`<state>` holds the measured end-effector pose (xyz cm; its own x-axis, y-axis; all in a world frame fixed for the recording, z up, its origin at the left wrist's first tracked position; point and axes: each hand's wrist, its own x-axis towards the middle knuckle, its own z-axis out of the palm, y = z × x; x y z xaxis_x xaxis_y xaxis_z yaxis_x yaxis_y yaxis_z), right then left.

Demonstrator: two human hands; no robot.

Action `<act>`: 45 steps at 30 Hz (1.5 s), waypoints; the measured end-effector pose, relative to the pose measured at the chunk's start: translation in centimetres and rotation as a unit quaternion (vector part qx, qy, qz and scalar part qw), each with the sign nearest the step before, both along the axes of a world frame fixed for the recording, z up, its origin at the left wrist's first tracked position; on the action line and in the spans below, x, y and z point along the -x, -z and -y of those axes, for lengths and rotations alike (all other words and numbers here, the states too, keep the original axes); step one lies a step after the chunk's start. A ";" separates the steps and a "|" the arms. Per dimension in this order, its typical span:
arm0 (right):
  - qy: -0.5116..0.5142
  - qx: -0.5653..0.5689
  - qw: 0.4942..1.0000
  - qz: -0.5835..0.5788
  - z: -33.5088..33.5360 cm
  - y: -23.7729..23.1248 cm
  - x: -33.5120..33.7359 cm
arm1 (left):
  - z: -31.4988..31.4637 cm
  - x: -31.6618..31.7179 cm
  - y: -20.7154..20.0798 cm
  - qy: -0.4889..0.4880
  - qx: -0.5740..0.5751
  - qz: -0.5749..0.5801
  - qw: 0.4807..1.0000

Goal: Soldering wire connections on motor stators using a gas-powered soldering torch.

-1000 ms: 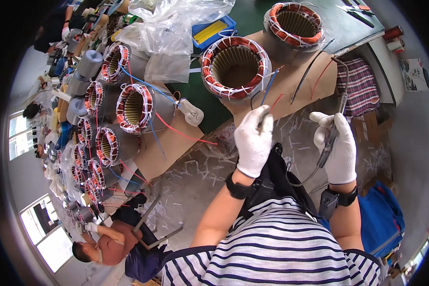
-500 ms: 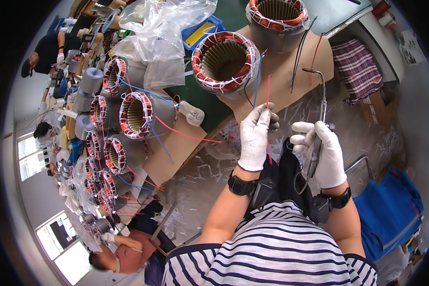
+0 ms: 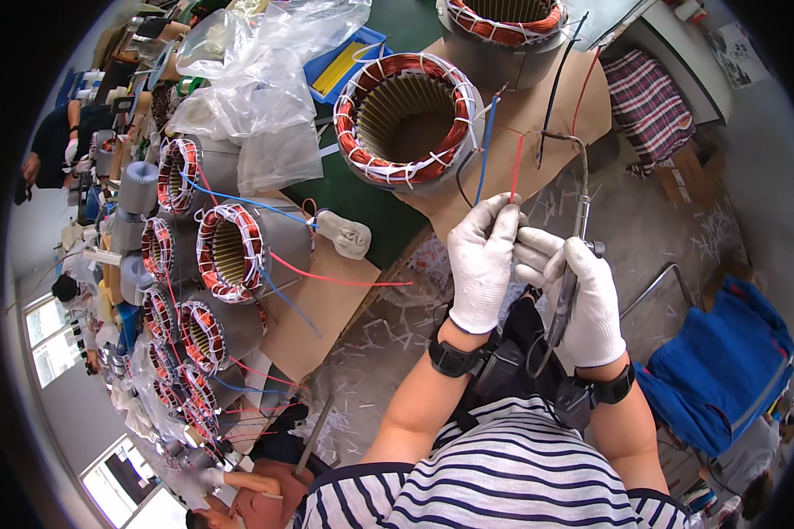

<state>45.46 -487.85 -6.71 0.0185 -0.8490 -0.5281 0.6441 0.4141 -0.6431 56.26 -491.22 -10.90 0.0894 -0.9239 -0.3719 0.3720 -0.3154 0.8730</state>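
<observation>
My left hand (image 3: 483,264), in a white glove, is closed, with thumb and fingertips pinching a thin red wire (image 3: 516,167) that stands up above them. My gloved right hand (image 3: 587,304) is wrapped round a torch (image 3: 583,198) with a slim handle and a bent metal neck. The neck's hooked tip is just right of the red wire's upper end, and I cannot tell whether they touch. No flame shows. The right fingers are close beside the left hand. Beyond them sits a motor stator (image 3: 353,132) with copper windings laced in white, its blue lead (image 3: 487,145) hanging near my left fingertips.
Another stator (image 3: 503,62) stands at the far edge on the cardboard (image 3: 591,97). Several more stators (image 3: 229,251) fill the bench at left, near a spare white glove (image 3: 344,234). Plastic film (image 3: 273,115) and a blue tray (image 3: 316,66) lie behind. A blue cloth (image 3: 723,370) hangs at right.
My right hand has moved left and closer to the left hand, bringing the torch tip beside the red wire. The view has shifted slightly.
</observation>
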 end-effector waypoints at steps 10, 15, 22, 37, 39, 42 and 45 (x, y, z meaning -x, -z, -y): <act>-0.002 0.023 1.000 -0.011 0.0 0.6 0.0 | 0.1 -0.1 0.4 0.008 -0.002 0.025 1.000; 0.005 0.014 1.000 -0.021 0.4 0.0 -0.2 | 0.2 0.0 0.1 0.006 -0.018 0.000 1.000; 0.003 0.008 0.999 -0.036 0.4 0.1 -0.2 | 0.3 0.0 0.2 0.003 -0.017 -0.031 0.999; 0.003 0.012 0.999 -0.044 0.6 0.0 0.0 | 0.3 0.1 0.4 0.005 -0.018 -0.004 1.000; 0.003 0.012 0.999 -0.043 0.5 0.1 0.0 | 0.3 0.1 0.4 0.007 -0.019 -0.003 1.000; 0.004 0.022 0.999 -0.037 0.5 0.2 0.1 | 0.3 0.1 0.4 0.004 -0.018 -0.012 1.000; -0.011 0.012 0.998 -0.053 0.6 -0.1 0.1 | 0.3 0.1 0.5 0.004 -0.011 0.003 1.000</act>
